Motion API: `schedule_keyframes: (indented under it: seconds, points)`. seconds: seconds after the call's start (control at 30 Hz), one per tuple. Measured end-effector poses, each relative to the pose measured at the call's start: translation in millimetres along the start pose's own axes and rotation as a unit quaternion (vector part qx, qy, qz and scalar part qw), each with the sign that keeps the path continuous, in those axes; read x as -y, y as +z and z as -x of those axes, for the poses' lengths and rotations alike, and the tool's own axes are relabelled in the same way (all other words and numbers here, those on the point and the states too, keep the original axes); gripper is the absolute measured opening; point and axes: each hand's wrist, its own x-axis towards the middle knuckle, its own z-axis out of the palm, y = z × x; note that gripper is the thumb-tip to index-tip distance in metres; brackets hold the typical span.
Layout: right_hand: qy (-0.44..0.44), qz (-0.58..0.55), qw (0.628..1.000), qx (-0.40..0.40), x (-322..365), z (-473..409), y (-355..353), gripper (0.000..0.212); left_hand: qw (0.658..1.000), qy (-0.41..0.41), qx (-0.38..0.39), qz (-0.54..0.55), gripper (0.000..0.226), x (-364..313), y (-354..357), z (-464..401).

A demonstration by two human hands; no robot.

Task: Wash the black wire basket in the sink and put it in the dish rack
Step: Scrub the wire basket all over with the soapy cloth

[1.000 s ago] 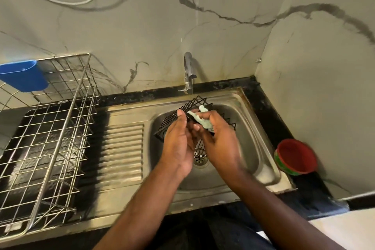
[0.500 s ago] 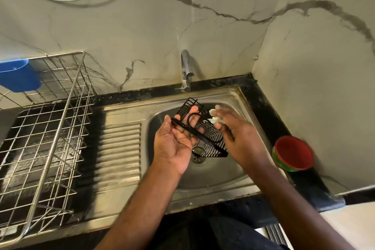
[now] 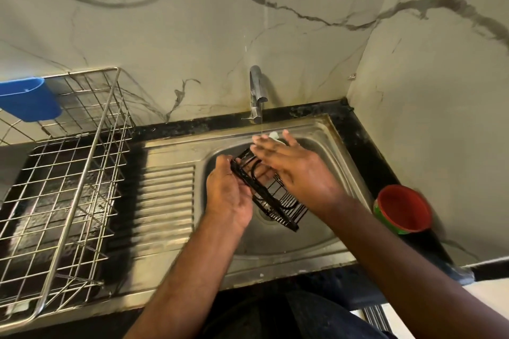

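right hand (image 3: 296,173) hiding much of black wire basket (image 3: 278,201), dish rack (image 3: 63,187) cut off left

The rack (image 3: 63,187) stands left of the sink (image 3: 316,242), the tap (image 3: 256,93) behind it, a cup (image 3: 403,208) at its right; the basket (image 3: 271,195) hangs over it.

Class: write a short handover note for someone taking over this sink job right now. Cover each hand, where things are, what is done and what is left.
Left hand grips the black wire basket over the sink.
Right hand holds a pale sponge at the basket's top, under a thin stream from the tap.
Done: basket is in the sink, being washed.
Left: finish scrubbing, rinse, put it in the dish rack on the left.
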Motion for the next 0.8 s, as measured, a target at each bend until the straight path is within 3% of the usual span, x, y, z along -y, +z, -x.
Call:
schedule_keyframes:
  seconds: [0.07, 0.27, 0.5, 0.67, 0.8]
  points:
    - [-0.009, 0.011, 1.000, 0.010, -5, 20, 0, 0.070, 1.000, 0.000, -0.009, 0.019, 0.027, -4, -5, -5]
    - [-0.030, -0.021, 0.999, 0.003, -22, 77, 1, 0.060, 0.998, -0.001, -0.024, 0.060, 0.035, -14, -21, -18]
    - [-0.048, -0.031, 0.998, -0.016, -5, 30, -6, 0.054, 0.998, -0.022, -0.004, 0.056, 0.041, 4, -13, -13]
    - [0.027, -0.058, 0.998, -0.028, -8, 10, -10, 0.058, 0.994, -0.023, -0.012, 0.111, 0.038, -4, -15, -15]
    - [0.068, -0.096, 0.993, -0.021, -27, 32, -19, 0.047, 0.993, -0.001, -0.025, 0.114, 0.044, -8, -17, -13]
